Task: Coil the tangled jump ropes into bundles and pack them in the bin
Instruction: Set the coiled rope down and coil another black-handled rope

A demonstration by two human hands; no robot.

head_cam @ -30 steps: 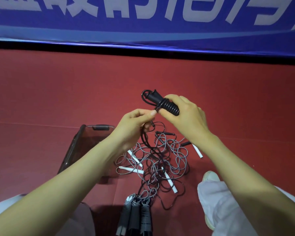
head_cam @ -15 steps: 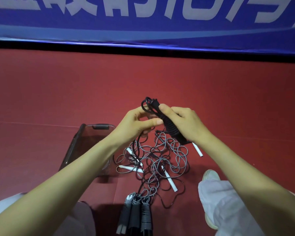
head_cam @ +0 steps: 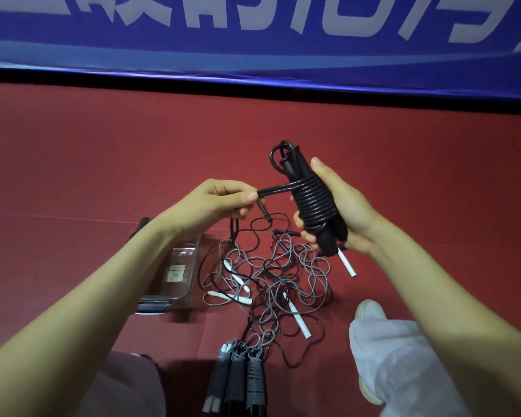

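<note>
My right hand [head_cam: 343,212] grips a black jump rope bundle [head_cam: 312,203], its cord wound in tight turns around the black handles. My left hand [head_cam: 214,200] pinches the free end of that black cord [head_cam: 275,189], pulled out level to the left of the bundle. Below both hands, a tangled pile of grey and black ropes [head_cam: 271,275] with white handles lies on the red floor. A clear plastic bin [head_cam: 178,275] stands left of the pile, partly hidden by my left forearm.
Three wound rope bundles [head_cam: 238,383] lie side by side at the bottom centre. My knees frame the pile, and my shoe [head_cam: 370,311] is at the right. A blue banner [head_cam: 253,31] runs along the far edge of the red floor [head_cam: 103,145].
My right hand has turned the bundle upright and lifted it slightly. My left hand has drawn the cord end out to the left, away from the bundle.
</note>
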